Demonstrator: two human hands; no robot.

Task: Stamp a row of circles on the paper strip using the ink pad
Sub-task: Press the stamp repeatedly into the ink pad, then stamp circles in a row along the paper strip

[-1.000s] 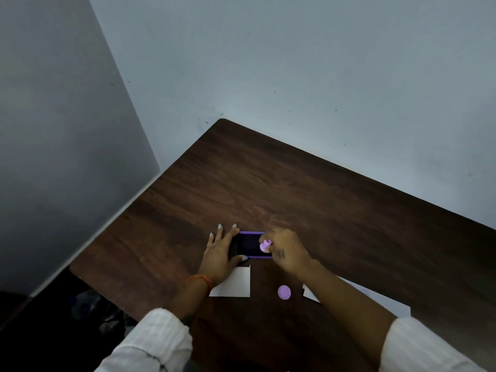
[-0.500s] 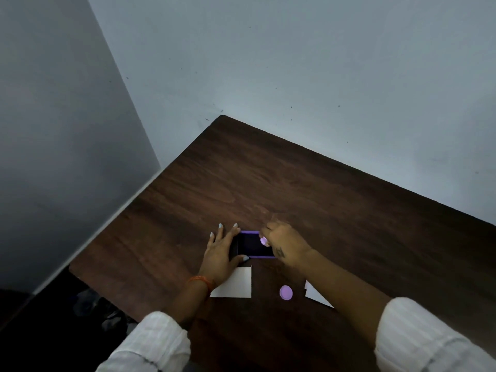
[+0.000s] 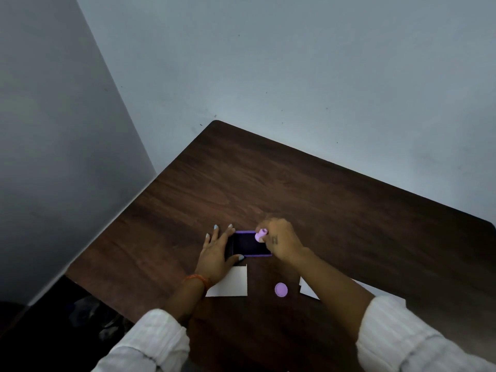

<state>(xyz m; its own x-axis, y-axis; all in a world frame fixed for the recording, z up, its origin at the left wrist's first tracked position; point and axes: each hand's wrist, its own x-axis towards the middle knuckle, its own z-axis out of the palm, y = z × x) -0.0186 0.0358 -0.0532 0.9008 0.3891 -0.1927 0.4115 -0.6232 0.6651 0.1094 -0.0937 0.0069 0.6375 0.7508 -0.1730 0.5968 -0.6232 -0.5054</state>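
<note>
A purple-rimmed ink pad (image 3: 248, 244) with a dark inked face lies open on the brown table (image 3: 308, 194). My left hand (image 3: 218, 249) rests against its left side, thumb along the near edge, holding it still. My right hand (image 3: 280, 241) pinches a small pink stamp (image 3: 261, 235) over the pad's far right corner. A white paper piece (image 3: 232, 283) lies just below the pad, partly under my left wrist. A white paper strip (image 3: 308, 289) shows to the right, mostly hidden by my right forearm.
A round purple cap (image 3: 281, 289) lies on the table between the two papers. The table's left edge runs close to my left arm, with a dark floor gap beyond it. Grey walls meet behind the table's far corner.
My right hand has shifted the pink stamp a little toward the pad's far right corner. My left hand has stayed on the pad.
</note>
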